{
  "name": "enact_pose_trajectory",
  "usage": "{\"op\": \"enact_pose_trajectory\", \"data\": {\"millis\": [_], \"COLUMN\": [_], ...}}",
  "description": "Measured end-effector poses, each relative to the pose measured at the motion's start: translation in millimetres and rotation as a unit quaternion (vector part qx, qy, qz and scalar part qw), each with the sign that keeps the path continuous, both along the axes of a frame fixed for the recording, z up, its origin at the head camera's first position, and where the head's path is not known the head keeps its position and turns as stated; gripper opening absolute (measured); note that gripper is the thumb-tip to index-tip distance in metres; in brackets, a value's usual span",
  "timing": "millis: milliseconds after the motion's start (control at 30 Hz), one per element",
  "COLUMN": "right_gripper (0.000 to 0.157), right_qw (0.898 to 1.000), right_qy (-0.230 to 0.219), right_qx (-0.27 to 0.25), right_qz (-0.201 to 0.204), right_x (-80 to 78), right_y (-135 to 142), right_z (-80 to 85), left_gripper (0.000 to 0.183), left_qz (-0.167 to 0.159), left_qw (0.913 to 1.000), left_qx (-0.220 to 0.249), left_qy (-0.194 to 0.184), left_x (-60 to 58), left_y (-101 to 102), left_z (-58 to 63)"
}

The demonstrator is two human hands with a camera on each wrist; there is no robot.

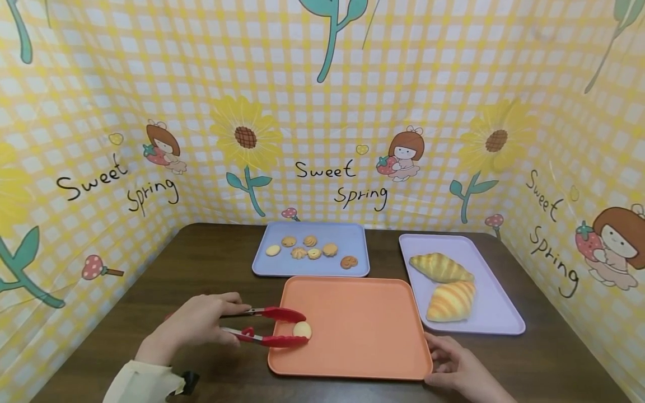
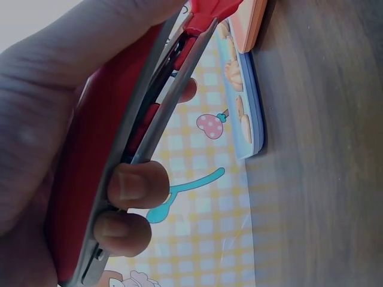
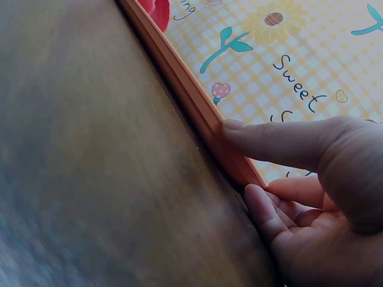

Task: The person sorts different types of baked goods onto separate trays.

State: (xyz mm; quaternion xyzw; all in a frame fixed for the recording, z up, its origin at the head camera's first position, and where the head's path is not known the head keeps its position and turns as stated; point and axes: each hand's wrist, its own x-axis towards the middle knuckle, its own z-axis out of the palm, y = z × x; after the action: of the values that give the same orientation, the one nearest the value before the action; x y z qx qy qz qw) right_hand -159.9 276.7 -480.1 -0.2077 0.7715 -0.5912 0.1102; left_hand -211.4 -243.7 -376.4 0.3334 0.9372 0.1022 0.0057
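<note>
My left hand [image 1: 199, 322] grips a pair of red-tipped metal tongs [image 1: 284, 314], its fingers wrapped about the red and steel handles [image 2: 102, 149] in the left wrist view. The tong tips reach over the left side of an orange tray [image 1: 363, 324]. Between them is a small round pale cookie [image 1: 302, 329]; whether both tips touch it I cannot tell. At the tray's near right corner, my right hand [image 1: 461, 366] holds the rim. In the right wrist view, the thumb [image 3: 272, 142] presses the tray's edge [image 3: 203, 110] and the other fingers curl at the corner.
Behind the orange tray lies a blue tray [image 1: 264, 268] with several cookies [image 1: 313, 253] of different shapes. A lilac tray [image 1: 496, 302] at the right bears two croissants, one darker [image 1: 438, 267] and one golden [image 1: 452, 301]. Checked cloth walls [image 1: 327, 129] surround the dark wooden table [image 1: 201, 268].
</note>
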Motion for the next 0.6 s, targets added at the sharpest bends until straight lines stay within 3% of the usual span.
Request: {"op": "enact_pose_trajectory", "data": {"millis": [267,600], "right_gripper": [0.082,0.081], "right_qw": [1.000,1.000], "right_qy": [-0.002,0.005], "right_qx": [-0.002,-0.005], "right_qz": [0.000,0.003], "right_x": [0.7,1.2], "right_y": [-0.8,-0.5], "right_z": [1.1,1.3], "left_gripper": [0.058,0.062], "left_qz": [0.002,0.039], "left_qw": [0.9999,0.9984], "left_qx": [0.011,0.020], "left_qy": [0.000,0.035], "left_x": [0.2,-4.6], "left_y": [-0.3,0.0], "left_z": [0.4,-2.1]}}
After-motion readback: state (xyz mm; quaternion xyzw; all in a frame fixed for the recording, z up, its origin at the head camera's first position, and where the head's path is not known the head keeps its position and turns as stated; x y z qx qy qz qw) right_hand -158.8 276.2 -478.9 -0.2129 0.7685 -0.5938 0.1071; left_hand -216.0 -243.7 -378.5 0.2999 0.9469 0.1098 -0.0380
